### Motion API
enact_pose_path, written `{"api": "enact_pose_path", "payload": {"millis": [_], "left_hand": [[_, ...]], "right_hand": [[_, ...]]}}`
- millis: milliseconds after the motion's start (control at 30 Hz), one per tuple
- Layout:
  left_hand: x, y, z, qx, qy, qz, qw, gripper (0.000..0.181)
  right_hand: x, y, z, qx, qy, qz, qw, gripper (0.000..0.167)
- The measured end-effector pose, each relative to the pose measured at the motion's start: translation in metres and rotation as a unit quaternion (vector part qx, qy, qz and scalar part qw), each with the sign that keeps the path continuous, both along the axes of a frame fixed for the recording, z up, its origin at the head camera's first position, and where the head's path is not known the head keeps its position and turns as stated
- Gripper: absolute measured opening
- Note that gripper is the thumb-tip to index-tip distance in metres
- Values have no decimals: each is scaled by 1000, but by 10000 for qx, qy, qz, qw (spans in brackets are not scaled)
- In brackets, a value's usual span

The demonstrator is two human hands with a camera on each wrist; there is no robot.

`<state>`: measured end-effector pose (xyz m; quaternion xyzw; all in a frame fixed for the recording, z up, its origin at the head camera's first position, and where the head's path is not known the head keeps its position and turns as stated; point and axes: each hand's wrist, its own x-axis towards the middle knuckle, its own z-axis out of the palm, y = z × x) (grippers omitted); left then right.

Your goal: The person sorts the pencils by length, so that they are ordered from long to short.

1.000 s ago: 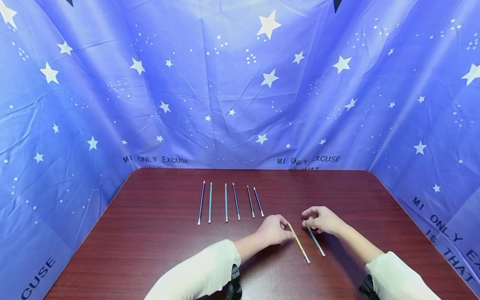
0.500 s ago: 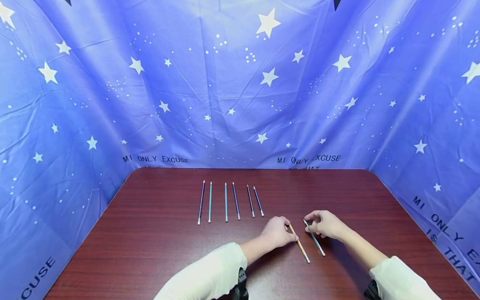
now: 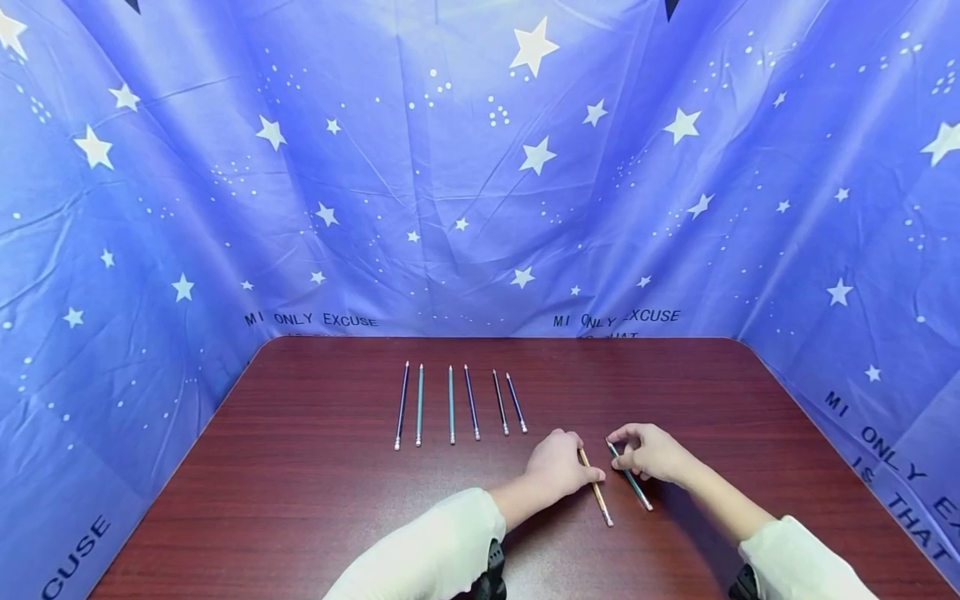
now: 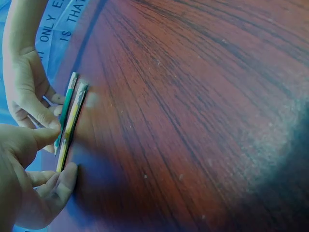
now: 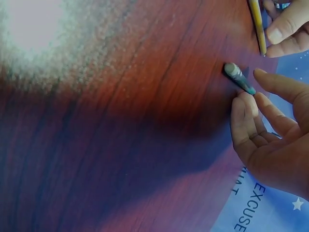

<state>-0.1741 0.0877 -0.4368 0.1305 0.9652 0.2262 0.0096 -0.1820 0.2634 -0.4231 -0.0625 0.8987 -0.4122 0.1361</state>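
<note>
A yellow pencil [image 3: 602, 502] lies slanted on the table, its eraser end toward me. My left hand [image 3: 558, 467] holds it near the far end, thumb on one side and fingertips by the tip, as the left wrist view shows. To its right lies a green pencil [image 3: 639, 491], roughly parallel. My right hand [image 3: 657, 455] pinches that one near its far end, with the index finger by the point. In the right wrist view its eraser end [image 5: 232, 69] shows, while the fingers hide much of the shaft.
A row of several dark and teal pencils [image 3: 452, 406] lies further back, left of my hands, erasers toward me. The reddish-brown table [image 3: 300, 500] meets a blue star-patterned cloth [image 3: 450, 167] at its back and sides.
My left hand has moved right and closed on the yellow pencil, whose eraser end has swung slightly left. My right hand has come down onto the green pencil, which has shifted very slightly.
</note>
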Motion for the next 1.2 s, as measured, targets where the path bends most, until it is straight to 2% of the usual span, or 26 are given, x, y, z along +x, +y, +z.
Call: {"api": "enact_pose_path", "payload": {"millis": [100,233,367,533,633,800,967,1033,1100,1200], "left_hand": [[1,1,0,-118,84,32,9999,40],[0,1,1,34,77,-2,10000,34],[-2,-2,1,468,-177,-45,9987,31],[-3,-3,1,1030,-501,26,9934,36],[-3,-2,2,1210,-660,159,9903,36],[-2,-1,5,1591,-1024,448,9809,36],[1,-1,3,2214,-1357,520,9643,29],[2,-1,1,2545,-1451,537,9546,27],[3,-2,0,2914,-1541,561,9424,27],[4,-3,-2,3492,-1681,619,9198,29]], "right_hand": [[0,0,-1,13,30,39,10000,41],[0,-1,-2,12,148,96,9998,41],[1,-1,-3,14,190,136,9997,41],[3,-2,-4,-6,247,208,9995,41],[4,-3,-3,89,352,207,9991,41],[6,-4,-3,333,592,224,9974,41],[8,-4,-4,474,715,216,9961,40],[8,-4,-4,487,710,180,9961,40],[9,-5,-4,503,708,144,9961,39],[9,-5,-2,573,780,28,9953,38]]}}
